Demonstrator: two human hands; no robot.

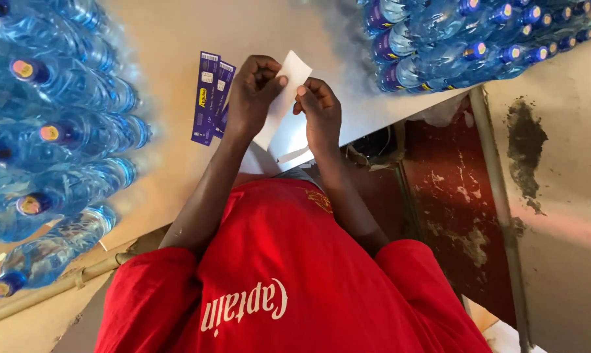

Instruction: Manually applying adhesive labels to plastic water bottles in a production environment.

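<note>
A white label strip (pixel 277 111) is pinched at its upper end between both hands, the left hand (pixel 253 95) and right hand (pixel 320 112) closed on it. Its long axis is slanted towards the torso. 2 purple labels (pixel 210 98) are laid on the desk (pixel 178 39) just left of the strip, nearer the left hand.

Clear blue plastic bottles (pixel 67 137) lie clustered at one side of the pale bench (pixel 178 39); a second cluster (pixel 465 39) lies opposite. Purple labels (pixel 209 98) rest flat between them.
</note>
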